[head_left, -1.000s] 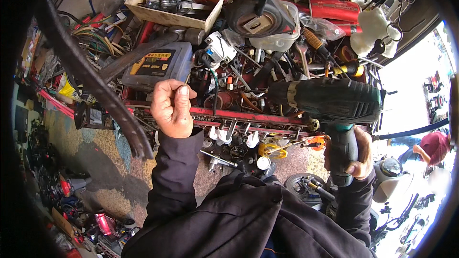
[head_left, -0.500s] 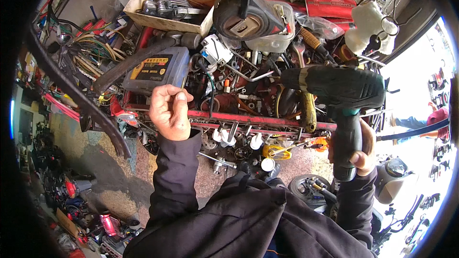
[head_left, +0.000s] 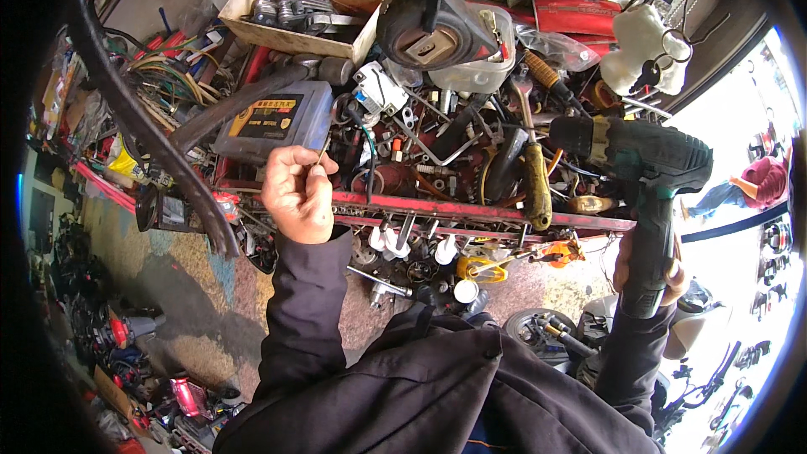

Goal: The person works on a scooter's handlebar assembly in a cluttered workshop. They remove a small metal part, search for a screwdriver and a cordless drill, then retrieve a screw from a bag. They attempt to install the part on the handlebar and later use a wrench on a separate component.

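My left hand (head_left: 300, 195) is closed in a pinch over the front edge of the tool tray. Between thumb and fingers sticks up a thin metal bit (head_left: 322, 154), too small to make out its tip. Right behind it lies a grey plastic case (head_left: 277, 122) with a yellow and black label. On the right, my right hand (head_left: 670, 279) wraps round the grip of a dark green and black cordless drill (head_left: 651, 164). The drill's chuck points left, over the tray's right end. I cannot tell whether a bit sits in the chuck.
The red metal tray (head_left: 471, 212) is crowded with bolts, sockets and tools, among them a yellow-handled screwdriver (head_left: 538, 189). Above it hang a tape measure (head_left: 433, 34) and several keys (head_left: 651, 76). A hammer (head_left: 244, 97) and an open carton (head_left: 361, 4) lie behind. A black cable (head_left: 151, 118) crosses the left.
My right hand has carried the drill to the right, uncovering more of the tray. My left hand stays almost in place with its thin bit.
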A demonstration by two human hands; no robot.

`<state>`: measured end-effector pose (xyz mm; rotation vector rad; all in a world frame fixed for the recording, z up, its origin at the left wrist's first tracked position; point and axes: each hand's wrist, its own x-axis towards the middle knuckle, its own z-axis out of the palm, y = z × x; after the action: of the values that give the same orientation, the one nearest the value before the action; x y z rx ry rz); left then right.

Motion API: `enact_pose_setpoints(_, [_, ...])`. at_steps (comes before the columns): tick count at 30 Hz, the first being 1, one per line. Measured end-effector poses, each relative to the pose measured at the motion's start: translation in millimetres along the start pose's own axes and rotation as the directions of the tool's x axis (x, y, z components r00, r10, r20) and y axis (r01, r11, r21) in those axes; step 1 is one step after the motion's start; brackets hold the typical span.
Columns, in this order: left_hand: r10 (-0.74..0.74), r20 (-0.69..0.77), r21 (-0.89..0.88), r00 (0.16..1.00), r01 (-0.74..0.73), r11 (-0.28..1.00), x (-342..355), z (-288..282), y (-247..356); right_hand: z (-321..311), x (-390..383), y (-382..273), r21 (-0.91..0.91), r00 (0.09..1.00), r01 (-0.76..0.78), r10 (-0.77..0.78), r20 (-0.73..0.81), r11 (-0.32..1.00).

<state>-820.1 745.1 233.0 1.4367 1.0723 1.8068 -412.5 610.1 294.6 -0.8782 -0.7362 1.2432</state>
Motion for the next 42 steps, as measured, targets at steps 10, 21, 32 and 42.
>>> enact_pose_setpoints(10, [0.017,-0.023,-0.012,1.0,-0.017,1.0,0.3,-0.3,-3.9,32.3,8.6,-11.9,-0.351,0.946,-0.244,0.301,0.119,0.904])
enact_pose_setpoints(21, [0.011,-0.013,-0.094,1.0,-0.012,0.995,3.5,4.3,-1.0,25.3,19.3,8.3,-0.274,0.992,-0.128,0.128,-0.018,0.953])
enact_pose_setpoints(32, [0.012,-0.048,-0.096,0.999,-0.017,0.995,2.0,6.6,-2.1,-19.8,25.4,20.2,0.11,0.995,-0.058,0.048,0.091,0.992])
enact_pose_setpoints(42, [-0.053,0.067,-0.228,0.996,0.067,0.971,9.9,-8.3,6.2,-14.9,69.1,-1.8,-0.133,0.987,-0.16,0.162,0.004,0.978])
